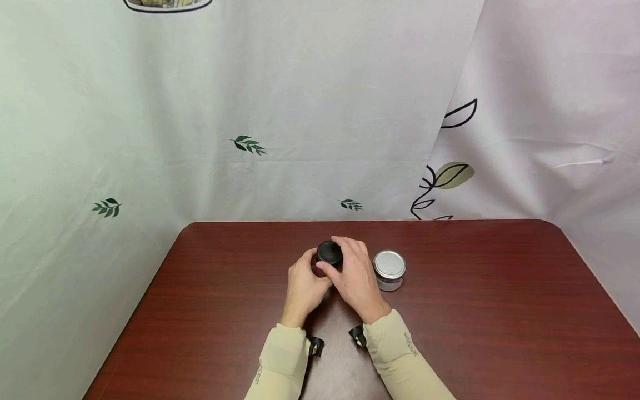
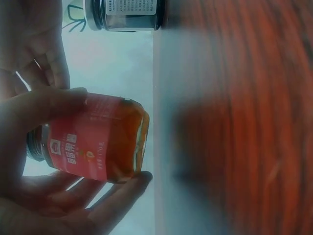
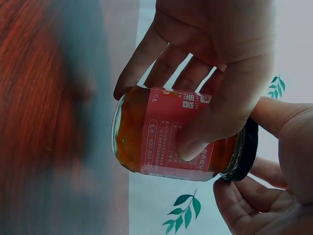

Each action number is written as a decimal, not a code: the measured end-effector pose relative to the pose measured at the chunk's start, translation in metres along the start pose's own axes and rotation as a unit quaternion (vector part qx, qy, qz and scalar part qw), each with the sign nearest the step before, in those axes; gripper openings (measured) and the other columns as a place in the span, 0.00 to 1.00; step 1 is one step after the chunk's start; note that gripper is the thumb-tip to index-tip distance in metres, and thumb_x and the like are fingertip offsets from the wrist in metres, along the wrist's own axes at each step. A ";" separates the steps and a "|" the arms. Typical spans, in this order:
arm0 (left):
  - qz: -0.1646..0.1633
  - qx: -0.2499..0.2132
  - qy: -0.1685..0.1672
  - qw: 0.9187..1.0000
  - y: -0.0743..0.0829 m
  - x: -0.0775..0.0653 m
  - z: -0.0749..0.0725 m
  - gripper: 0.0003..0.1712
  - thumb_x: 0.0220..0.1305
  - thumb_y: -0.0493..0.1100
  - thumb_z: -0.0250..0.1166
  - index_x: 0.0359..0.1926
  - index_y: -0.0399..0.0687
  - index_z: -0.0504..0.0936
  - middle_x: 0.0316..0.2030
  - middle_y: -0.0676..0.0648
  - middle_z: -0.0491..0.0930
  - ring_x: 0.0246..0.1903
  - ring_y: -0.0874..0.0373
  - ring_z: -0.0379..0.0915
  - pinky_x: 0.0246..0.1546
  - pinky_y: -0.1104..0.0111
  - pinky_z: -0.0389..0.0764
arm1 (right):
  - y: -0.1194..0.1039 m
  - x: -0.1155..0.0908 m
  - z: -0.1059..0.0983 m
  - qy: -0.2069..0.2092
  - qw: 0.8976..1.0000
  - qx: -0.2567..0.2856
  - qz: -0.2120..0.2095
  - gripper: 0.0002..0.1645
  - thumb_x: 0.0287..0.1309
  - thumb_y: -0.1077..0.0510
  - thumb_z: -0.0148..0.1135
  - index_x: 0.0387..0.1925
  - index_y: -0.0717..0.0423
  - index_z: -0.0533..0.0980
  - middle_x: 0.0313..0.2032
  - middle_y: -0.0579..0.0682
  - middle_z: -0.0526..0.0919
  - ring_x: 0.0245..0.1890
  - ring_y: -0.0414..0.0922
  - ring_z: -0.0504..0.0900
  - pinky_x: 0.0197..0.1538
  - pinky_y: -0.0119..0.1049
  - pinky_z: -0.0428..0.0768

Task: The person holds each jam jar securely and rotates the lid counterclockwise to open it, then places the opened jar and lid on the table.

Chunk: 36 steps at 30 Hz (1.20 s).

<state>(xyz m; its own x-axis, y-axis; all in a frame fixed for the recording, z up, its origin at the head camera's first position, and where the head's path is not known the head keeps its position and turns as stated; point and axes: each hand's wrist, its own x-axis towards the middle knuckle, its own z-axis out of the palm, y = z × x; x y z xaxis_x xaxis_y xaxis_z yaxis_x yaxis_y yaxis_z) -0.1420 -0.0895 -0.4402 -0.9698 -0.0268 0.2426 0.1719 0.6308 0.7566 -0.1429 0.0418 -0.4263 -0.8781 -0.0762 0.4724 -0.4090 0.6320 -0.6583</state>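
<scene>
Hanging cloth (image 1: 310,105), reddish table (image 1: 220,289), raised jar (image 3: 161,129)

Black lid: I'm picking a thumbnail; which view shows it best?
The head view, where the black lid shows most of its round top. Right wrist shows its side, partly covered; left wrist, only a dark edge.

The left hand (image 3: 230,63) grips a glass jam jar (image 3: 161,129), its thumb across the pinkish-red label (image 3: 168,105) with white Chinese lettering. Orange contents show through the glass. At the jar's other end, the right hand (image 3: 298,159) holds the black lid (image 3: 249,147) between thumb and fingers. Behind hangs white cloth (image 3: 149,198) printed with green leaves; reddish-brown counter (image 3: 34,88) fills the left side, partly blurred.
</scene>
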 end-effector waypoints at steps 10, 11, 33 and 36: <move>0.013 0.009 0.016 1.000 0.002 -0.001 -0.001 0.32 0.54 0.52 0.76 0.56 0.40 0.81 0.45 0.45 0.85 0.36 0.52 0.80 0.38 0.60 0.80 | -0.002 0.001 -0.004 0.006 1.000 0.004 -0.003 0.34 0.54 0.50 0.76 0.59 0.62 0.77 0.56 0.56 0.81 0.55 0.54 0.74 0.58 0.47 0.74; 0.015 0.009 0.017 1.000 0.002 -0.001 -0.001 0.32 0.54 0.52 0.76 0.56 0.40 0.81 0.45 0.44 0.85 0.38 0.51 0.81 0.40 0.58 0.81 | -0.002 0.001 -0.004 0.006 1.000 0.005 -0.003 0.34 0.54 0.51 0.76 0.59 0.63 0.77 0.56 0.56 0.81 0.55 0.54 0.74 0.58 0.47 0.74; 0.063 0.037 0.050 0.996 0.008 -0.001 -0.001 0.33 0.50 0.50 0.78 0.54 0.38 0.81 0.46 0.41 0.83 0.46 0.46 0.81 0.49 0.55 0.81 | -0.003 0.002 -0.009 0.028 1.000 0.003 0.004 0.33 0.56 0.47 0.75 0.57 0.62 0.79 0.54 0.56 0.81 0.52 0.54 0.74 0.54 0.47 0.75; 0.063 0.038 0.053 0.996 0.008 -0.001 -0.001 0.32 0.50 0.50 0.78 0.54 0.38 0.82 0.46 0.41 0.83 0.45 0.45 0.81 0.49 0.54 0.81 | -0.003 0.002 -0.009 0.030 1.000 0.003 0.002 0.31 0.56 0.48 0.74 0.56 0.61 0.79 0.53 0.55 0.82 0.51 0.54 0.74 0.54 0.47 0.75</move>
<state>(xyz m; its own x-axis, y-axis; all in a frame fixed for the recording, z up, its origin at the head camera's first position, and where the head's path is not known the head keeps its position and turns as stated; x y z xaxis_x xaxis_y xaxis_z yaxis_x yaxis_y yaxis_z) -0.1391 -0.0854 -0.4334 -0.9167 -0.0234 0.3989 0.2734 0.6914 0.6688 -0.1415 0.0461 -0.4178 -0.8635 -0.0266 0.5036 -0.4068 0.6268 -0.6645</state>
